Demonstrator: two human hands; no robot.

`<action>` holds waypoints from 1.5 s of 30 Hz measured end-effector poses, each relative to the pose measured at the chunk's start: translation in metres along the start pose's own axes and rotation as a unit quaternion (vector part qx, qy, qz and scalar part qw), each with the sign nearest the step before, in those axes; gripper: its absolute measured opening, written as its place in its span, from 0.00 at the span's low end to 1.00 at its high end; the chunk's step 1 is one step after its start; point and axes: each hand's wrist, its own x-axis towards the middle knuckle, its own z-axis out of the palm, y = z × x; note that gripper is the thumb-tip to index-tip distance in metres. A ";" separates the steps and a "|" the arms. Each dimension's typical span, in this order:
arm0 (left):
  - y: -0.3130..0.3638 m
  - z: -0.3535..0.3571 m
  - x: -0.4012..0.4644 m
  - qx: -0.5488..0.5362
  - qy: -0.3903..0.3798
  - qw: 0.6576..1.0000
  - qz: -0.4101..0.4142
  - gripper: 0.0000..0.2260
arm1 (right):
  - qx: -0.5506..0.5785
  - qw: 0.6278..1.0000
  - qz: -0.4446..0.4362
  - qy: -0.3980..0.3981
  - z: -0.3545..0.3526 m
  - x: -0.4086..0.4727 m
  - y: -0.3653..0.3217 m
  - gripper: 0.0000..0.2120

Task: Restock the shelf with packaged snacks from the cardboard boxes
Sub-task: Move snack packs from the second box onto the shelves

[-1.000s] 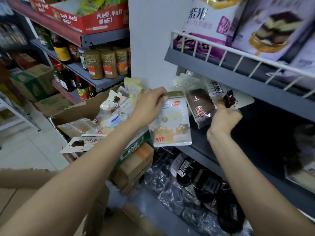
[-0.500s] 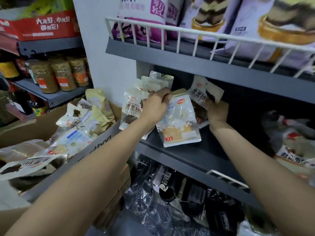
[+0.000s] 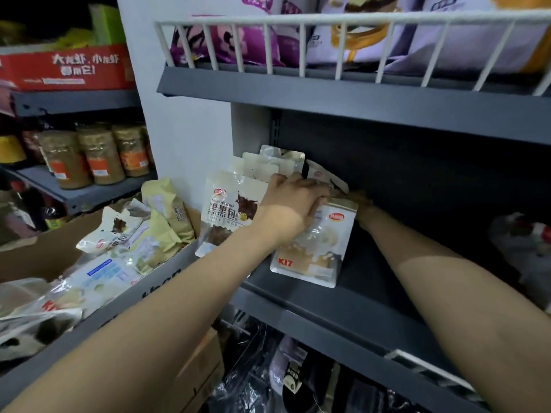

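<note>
My left hand (image 3: 290, 207) grips the top of a white snack packet (image 3: 316, 248) with red "K17" print, which stands on the dark grey middle shelf (image 3: 343, 305). My right hand (image 3: 362, 204) reaches behind that packet and is mostly hidden; what it holds cannot be seen. A white packet with black characters (image 3: 226, 213) leans at the shelf's left end, with several pale packets (image 3: 268, 165) standing behind it. The cardboard box (image 3: 44, 251) at left holds more snack packets (image 3: 119, 234).
The upper shelf with a white wire rail (image 3: 301, 46) carries purple and white bags. Jars (image 3: 98, 156) and a red carton (image 3: 65, 67) sit on the left shelving. Dark plastic-wrapped goods (image 3: 298, 377) fill the bottom level. More bags (image 3: 524, 239) lie at the shelf's right.
Both hands have moved deeper into the middle shelf. The K17 packet now stands on the shelf, and the right hand with its dark-bread packet has gone behind it.
</note>
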 end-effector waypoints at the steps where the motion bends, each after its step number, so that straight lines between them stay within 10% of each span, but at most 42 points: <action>1: 0.001 0.000 0.002 0.013 0.000 1.000 0.002 0.14 | 0.020 1.000 0.003 -0.015 -0.001 0.001 0.004 0.30; 4: 0.003 0.000 0.014 0.027 0.000 0.999 -0.025 0.15 | 0.195 0.980 -0.013 0.046 -0.007 -0.013 0.015 0.36; 8: 0.003 0.008 0.030 0.033 0.024 0.996 -0.080 0.17 | 0.432 0.894 -0.098 0.072 -0.020 -0.077 0.023 0.17; 11: 0.007 0.014 0.037 -0.016 0.028 0.996 -0.088 0.17 | 0.330 0.927 -0.172 -0.056 -0.006 -0.110 0.029 0.30; 19: 0.000 0.017 0.021 0.071 0.060 0.989 -0.118 0.24 | 0.099 0.945 -0.179 0.254 0.039 -0.087 0.017 0.15; 25: -0.002 0.016 0.015 0.153 -0.077 0.983 -0.059 0.23 | 0.102 0.967 -0.127 0.198 0.041 -0.087 0.011 0.28; 29: -0.003 0.004 0.007 0.068 -0.017 0.996 -0.050 0.21 | 0.024 0.953 -0.170 0.251 0.028 -0.118 -0.007 0.36; 34: -0.027 -0.025 -0.024 -0.076 0.148 0.977 -0.136 0.15 | -0.009 0.952 -0.231 0.198 0.027 -0.151 -0.051 0.20; 45: -0.176 -0.046 -0.138 -0.051 -0.072 0.884 -0.459 0.18 | -0.048 0.930 -0.341 -0.129 0.155 -0.190 -0.166 0.16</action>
